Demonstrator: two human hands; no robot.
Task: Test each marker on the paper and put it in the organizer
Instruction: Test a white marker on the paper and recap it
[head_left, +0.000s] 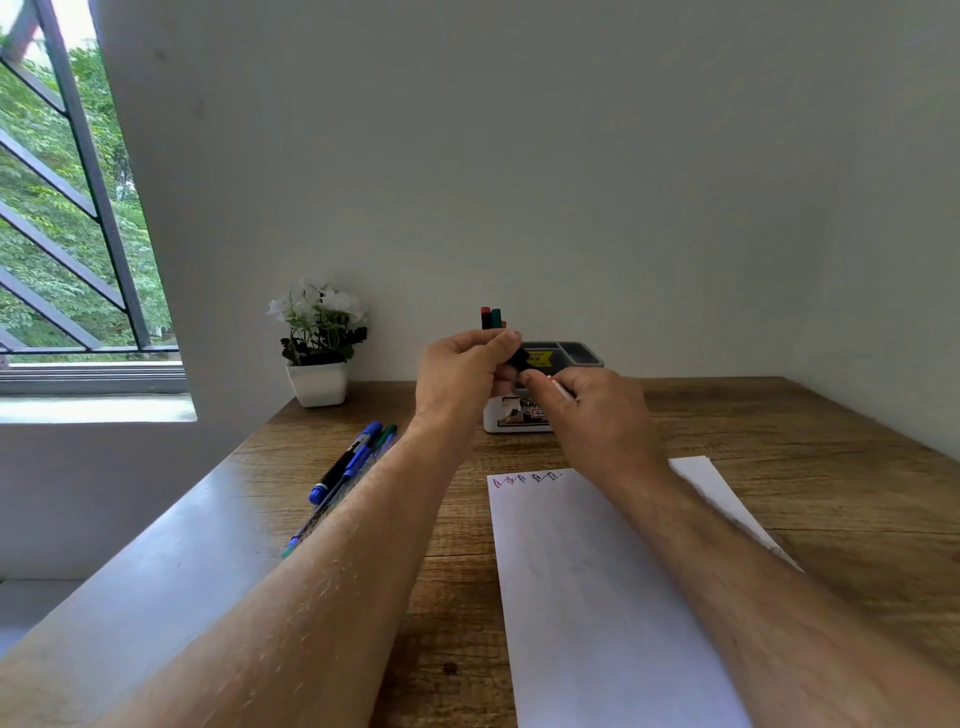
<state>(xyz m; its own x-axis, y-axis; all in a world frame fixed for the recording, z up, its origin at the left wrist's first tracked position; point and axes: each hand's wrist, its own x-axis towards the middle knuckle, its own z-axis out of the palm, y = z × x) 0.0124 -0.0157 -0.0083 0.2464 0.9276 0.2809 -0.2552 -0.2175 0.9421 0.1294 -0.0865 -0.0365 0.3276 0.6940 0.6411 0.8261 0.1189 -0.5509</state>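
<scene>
Head view: left hand (460, 371) and right hand (592, 415) together pinch one black marker (521, 358) before the organizer (563, 353) at 12 o'clock, two markers (491, 317) standing inside; several pens (353, 462) at 9 o'clock; one paper (613, 597)

White paper (597, 587) with small coloured scribbles along its far edge, flat on worktop; grey organizer (566, 353) beyond, holding upright markers (491, 318); loose markers (348, 462) lying left.
</scene>
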